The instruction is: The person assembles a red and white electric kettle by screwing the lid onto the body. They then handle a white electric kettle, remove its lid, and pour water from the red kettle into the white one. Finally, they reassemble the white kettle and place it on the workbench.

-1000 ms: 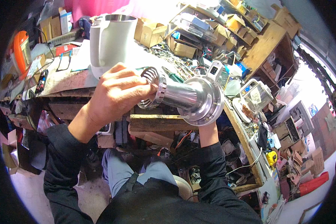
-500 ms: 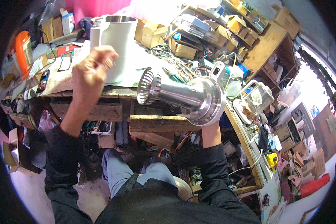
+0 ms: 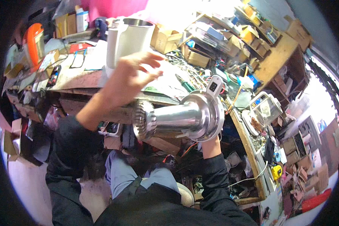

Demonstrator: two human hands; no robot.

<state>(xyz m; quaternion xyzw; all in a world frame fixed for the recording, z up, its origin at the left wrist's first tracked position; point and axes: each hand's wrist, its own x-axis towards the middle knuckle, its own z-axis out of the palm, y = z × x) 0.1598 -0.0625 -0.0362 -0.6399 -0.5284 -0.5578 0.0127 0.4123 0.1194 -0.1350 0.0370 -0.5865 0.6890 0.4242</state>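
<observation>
My right hand (image 3: 211, 142) grips the wide flanged end of a shiny metal funnel-shaped part (image 3: 180, 117) from beneath, holding it level over the bench edge; its ribbed narrow end points left. My left hand (image 3: 129, 77) hovers above it with fingers spread and nothing in it, just in front of a white kettle-like jug (image 3: 127, 39) that stands on the workbench (image 3: 75, 75).
The bench is crowded: cardboard boxes (image 3: 194, 56), a green-handled screwdriver (image 3: 184, 83), cables, papers, an orange tool (image 3: 34, 43) at far left. A side table at right carries a small clear appliance (image 3: 266, 109) and a yellow tape measure (image 3: 277, 172). Wooden shelves stand behind.
My left hand let go of the part's ribbed end, swung up and left, and has now come back right, open in front of the white jug. The part stayed in my right hand.
</observation>
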